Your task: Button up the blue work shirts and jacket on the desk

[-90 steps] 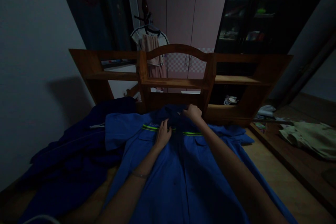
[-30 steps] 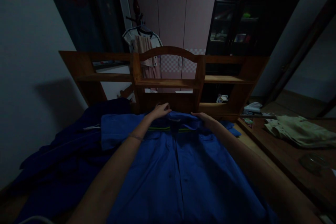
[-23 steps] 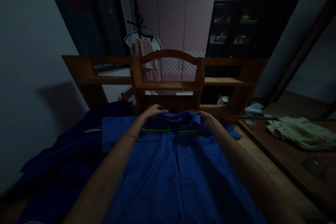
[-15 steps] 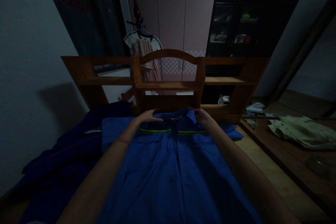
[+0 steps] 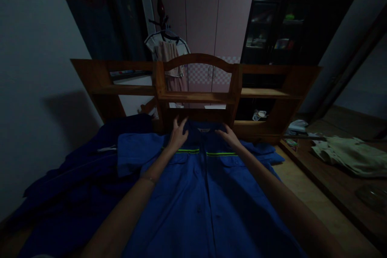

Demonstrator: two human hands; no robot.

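A blue button-front work shirt (image 5: 198, 185) with yellow-green stripes across the chest lies spread out, front up, its collar toward the headboard. A small pale label (image 5: 203, 130) shows inside the neck. At the collar's left side, my left hand (image 5: 179, 134) is open, thumb and fingers apart against the cloth. My right hand (image 5: 229, 136) rests at the collar's right side, thumb and forefinger apart; its other fingers are partly hidden. The left sleeve (image 5: 136, 151) lies out flat, while the right sleeve (image 5: 263, 151) looks bunched.
Dark blue clothing (image 5: 81, 177) is heaped on the left by the wall. A wooden headboard (image 5: 196, 96) with shelves stands just beyond the collar. On the right, folded pale green cloth (image 5: 347, 155) lies on a brown wooden surface, with a glass dish (image 5: 373, 195) nearer me.
My left hand has turned and moved right along the collar, its fingers spreading. My right hand has shifted slightly inward. The collar now lies more open, with its label showing. The view has tilted slightly.
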